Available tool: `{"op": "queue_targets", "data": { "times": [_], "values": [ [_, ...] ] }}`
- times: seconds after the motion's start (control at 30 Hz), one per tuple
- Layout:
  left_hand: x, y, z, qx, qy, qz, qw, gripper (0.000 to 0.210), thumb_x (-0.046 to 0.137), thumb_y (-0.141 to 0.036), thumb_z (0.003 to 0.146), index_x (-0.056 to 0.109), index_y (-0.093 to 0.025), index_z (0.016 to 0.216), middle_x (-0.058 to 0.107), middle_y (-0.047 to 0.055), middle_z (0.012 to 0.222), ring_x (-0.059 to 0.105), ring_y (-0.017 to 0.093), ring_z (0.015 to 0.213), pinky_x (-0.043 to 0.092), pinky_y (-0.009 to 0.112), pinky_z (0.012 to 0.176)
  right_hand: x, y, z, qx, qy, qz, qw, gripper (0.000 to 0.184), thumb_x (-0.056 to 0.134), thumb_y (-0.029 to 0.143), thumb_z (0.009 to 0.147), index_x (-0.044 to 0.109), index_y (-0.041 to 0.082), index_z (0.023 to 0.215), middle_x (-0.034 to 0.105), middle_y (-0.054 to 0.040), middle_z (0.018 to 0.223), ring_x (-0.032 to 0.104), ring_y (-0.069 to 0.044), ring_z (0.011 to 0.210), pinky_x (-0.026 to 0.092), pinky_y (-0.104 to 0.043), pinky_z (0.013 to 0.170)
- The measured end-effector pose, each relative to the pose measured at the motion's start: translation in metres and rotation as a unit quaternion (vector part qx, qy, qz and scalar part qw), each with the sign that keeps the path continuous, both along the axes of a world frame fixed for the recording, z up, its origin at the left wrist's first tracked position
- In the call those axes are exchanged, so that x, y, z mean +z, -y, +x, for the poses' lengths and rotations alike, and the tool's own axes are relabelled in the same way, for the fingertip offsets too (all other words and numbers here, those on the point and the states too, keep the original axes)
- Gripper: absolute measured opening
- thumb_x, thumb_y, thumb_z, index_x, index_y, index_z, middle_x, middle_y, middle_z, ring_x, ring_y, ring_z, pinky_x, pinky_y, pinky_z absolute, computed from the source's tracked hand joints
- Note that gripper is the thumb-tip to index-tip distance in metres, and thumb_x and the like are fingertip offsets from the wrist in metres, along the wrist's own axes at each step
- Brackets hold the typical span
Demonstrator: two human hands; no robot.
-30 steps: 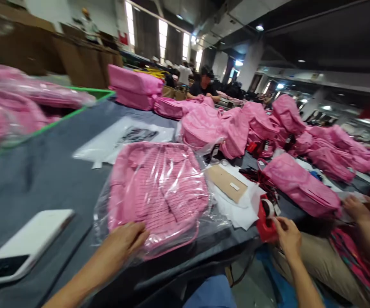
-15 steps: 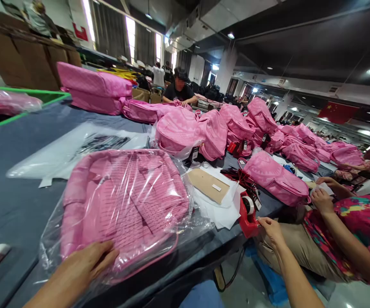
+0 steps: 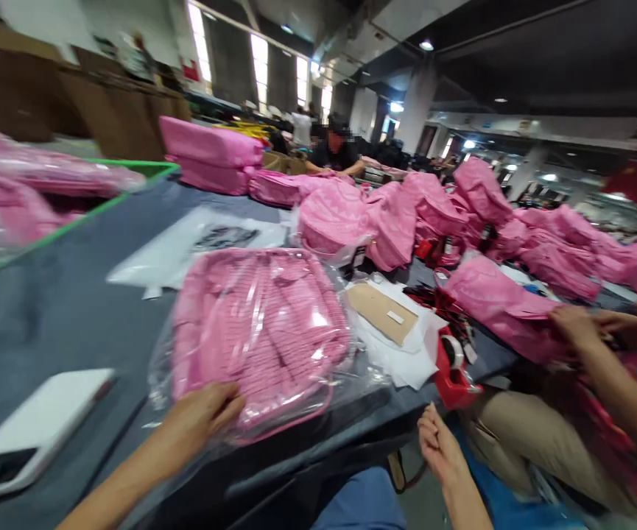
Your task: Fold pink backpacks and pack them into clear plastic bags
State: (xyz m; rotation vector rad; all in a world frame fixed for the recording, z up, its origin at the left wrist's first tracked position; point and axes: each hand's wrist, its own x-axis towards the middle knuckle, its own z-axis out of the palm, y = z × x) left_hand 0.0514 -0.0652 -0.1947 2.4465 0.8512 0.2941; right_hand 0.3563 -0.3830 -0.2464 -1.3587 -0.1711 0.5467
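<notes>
One pink bag [image 3: 263, 331] is lying on the bench [image 3: 75, 309] inside clear plastic [image 3: 370, 377], its lined face showing upward. From where I am standing, the step in hand seems to be steadying this wrapped bag; a next move, I am judging, would be calling for a firm left side and loose plastic lying smooth. The left hand [image 3: 202, 416] is resting at the bag's near edge, its fingers lying close together over the plastic; whether they are gripping or only pressing, I cannot be telling. The right hand [image 3: 440, 445] is hovering off the bench's front edge, to the right of the bag and apart from it, fingertips bunching narrowly; anything thin between them is escaping my eye. Just beyond it, a red tape dispenser [image 3: 451, 390] is sitting untouched. Farther right, a co-worker's hand [image 3: 577, 327] is touching another pink bag [image 3: 495, 291].
</notes>
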Motion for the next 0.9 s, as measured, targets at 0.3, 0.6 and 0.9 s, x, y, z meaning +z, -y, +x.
{"op": "queue_targets", "data": {
  "times": [0.3, 0.6, 0.9],
  "values": [
    [0.02, 0.011, 0.005, 0.017, -0.018, 0.018, 1.0, 0.03, 0.043, -0.028, 0.094, 0.048, -0.021, 0.066, 0.057, 0.002, 0.07, 0.05, 0.017, 0.068, 0.034, 0.03, 0.067, 0.134, -0.163, -0.042, 0.594, 0.329, -0.078, 0.73, 0.05, 0.066, 0.066, 0.086, 0.05, 0.021, 0.071, 0.04, 0.0058, 0.064, 0.033, -0.011, 0.06, 0.027, -0.024, 0.055],
    [0.02, 0.011, 0.006, 0.006, -0.024, 0.008, 1.0, 0.029, 0.044, -0.019, 0.095, 0.045, -0.021, 0.066, 0.053, 0.0, 0.067, 0.046, 0.016, 0.064, 0.028, 0.03, 0.065, 0.132, -0.27, -0.049, 0.66, 0.535, -0.275, 0.451, 0.025, 0.083, 0.032, 0.074, 0.061, 0.021, 0.075, 0.054, 0.0079, 0.062, 0.043, -0.01, 0.058, 0.023, -0.025, 0.056],
    [0.021, 0.01, 0.004, -0.012, -0.001, -0.021, 1.0, 0.031, 0.047, -0.009, 0.085, 0.033, -0.022, 0.06, 0.048, -0.002, 0.061, 0.041, 0.014, 0.06, 0.026, 0.031, 0.062, 0.111, -0.228, -0.015, 0.358, 0.672, -0.246, 0.6, 0.009, 0.059, 0.028, 0.095, 0.064, 0.021, 0.091, 0.067, -0.0019, 0.08, 0.061, -0.016, 0.069, 0.042, -0.026, 0.061]
  ]
}}
